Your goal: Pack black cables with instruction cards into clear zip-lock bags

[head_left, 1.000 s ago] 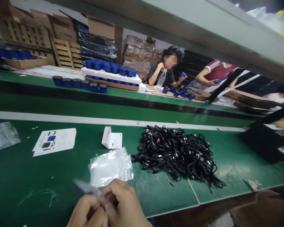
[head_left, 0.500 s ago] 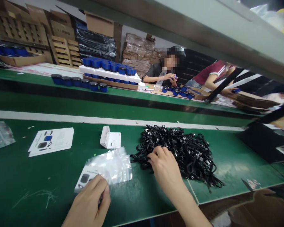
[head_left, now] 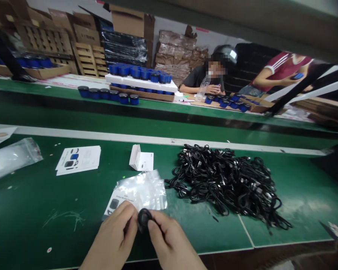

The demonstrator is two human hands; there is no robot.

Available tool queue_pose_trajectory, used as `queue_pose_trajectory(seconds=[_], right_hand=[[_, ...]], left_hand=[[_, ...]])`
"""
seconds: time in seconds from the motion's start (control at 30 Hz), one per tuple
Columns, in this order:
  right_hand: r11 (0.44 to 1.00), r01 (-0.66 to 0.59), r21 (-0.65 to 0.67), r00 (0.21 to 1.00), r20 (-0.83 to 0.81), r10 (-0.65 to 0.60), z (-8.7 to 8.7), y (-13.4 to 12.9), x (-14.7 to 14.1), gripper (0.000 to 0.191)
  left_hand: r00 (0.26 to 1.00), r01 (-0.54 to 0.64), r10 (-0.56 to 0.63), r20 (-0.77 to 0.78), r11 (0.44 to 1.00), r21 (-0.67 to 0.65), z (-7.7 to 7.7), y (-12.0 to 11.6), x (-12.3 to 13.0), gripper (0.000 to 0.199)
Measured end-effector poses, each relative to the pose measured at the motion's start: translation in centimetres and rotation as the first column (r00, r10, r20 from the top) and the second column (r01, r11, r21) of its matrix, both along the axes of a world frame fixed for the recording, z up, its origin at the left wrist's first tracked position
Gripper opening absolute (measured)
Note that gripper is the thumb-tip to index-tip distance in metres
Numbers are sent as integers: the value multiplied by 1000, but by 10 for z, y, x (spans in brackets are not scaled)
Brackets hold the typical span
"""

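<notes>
Handling a single coiled black cable (head_left: pixel 143 214) looks like the step in hand; coil is between the two hands, above the near part of the green bench (head_left: pixel 219 236). Right hand (head_left: pixel 171 234) is clamped on it, thumb and index finger pinching the loops from the right. Left hand (head_left: pixel 116 230) faces it from the other side, fingers bent in toward the thumb, fingertips right at the coil's edge. Can't tell whether the left grips cable, plastic or nothing; contact is hidden and a bit blurred. Just beyond the left knuckles: a printed leaflet (head_left: pixel 114 203) overlapping the clear zip bags (head_left: pixel 152 191), which lie past both sets of fingertips. Can't confirm the leaflet is inside a bag. Cable pile (head_left: pixel 228 180) is beyond and to the right of the right hand, apart from it. Leaflet stack (head_left: pixel 86 159) is farther out, left of the left hand; folded white cards (head_left: pixel 147 160) are straight ahead past the bags. My read: next move calls for keeping the loops bunched with the right while the left gives a steady counterhold. Pose: forearms angle inward, hands close together, backs mostly up, thumbs on the near side.
</notes>
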State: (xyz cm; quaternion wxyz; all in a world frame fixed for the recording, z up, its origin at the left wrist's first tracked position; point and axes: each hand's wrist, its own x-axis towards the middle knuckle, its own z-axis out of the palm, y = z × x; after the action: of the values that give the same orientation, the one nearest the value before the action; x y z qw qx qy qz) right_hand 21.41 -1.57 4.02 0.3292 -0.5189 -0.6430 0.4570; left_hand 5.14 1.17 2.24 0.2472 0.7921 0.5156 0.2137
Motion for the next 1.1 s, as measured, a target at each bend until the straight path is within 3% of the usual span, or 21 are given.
queue_pose_trajectory(seconds=[0.07, 0.2, 0.37, 0.5, 0.63, 0.77, 0.83, 0.9, 0.93, 1.0, 1.07, 1.1], right_hand=[[998, -45, 50, 995, 94, 40, 0, 2, -3, 26], [981, -67, 183, 964, 267, 16, -4, 6, -6, 28], [978, -88, 191, 980, 194, 50, -6, 5, -11, 21], [993, -85, 83, 987, 142, 73, 2, 5, -4, 25], [973, -211, -95, 969, -156, 194, 12, 6, 12, 61], [948, -223, -229, 910, -397, 118, 8, 10, 15, 35], [966, -63, -250, 946, -325, -22, -1, 10, 9, 20], [974, 186, -133, 970, -132, -203, -9, 7, 2, 9], [967, 253, -24, 966, -49, -254, -11, 6, -1, 7], [966, 190, 176, 979, 36, -199, -14, 2, -5, 11], [953, 60, 298, 994, 69, -84, -15, -1, -8, 21], [939, 57, 340, 993, 81, -90, -15, -3, -9, 22]], left_hand=[[1000, 5, -4, 25, 1000, -20, 0, -2, -2, 28], [999, -30, 28, 32, 997, 71, -3, -10, -3, 20], [998, -57, 53, 25, 967, 249, -8, -22, -2, 16], [999, 30, -12, -50, 926, 376, -6, -23, -3, 18], [995, 36, 2, -97, 924, 380, -2, -20, -6, 12], [995, 65, -27, -100, 909, 411, 0, -22, -4, 13], [996, 76, -45, -81, 901, 427, 0, -24, 0, 13], [998, 57, -42, -45, 903, 426, 1, -27, 5, 15], [999, 43, -35, -26, 905, 422, 1, -28, 8, 16], [1000, 12, -18, 11, 908, 419, 3, -30, 12, 18], [999, -9, -12, 48, 907, 421, 4, -31, 15, 19], [998, -20, -9, 68, 907, 422, 5, -31, 16, 19]])
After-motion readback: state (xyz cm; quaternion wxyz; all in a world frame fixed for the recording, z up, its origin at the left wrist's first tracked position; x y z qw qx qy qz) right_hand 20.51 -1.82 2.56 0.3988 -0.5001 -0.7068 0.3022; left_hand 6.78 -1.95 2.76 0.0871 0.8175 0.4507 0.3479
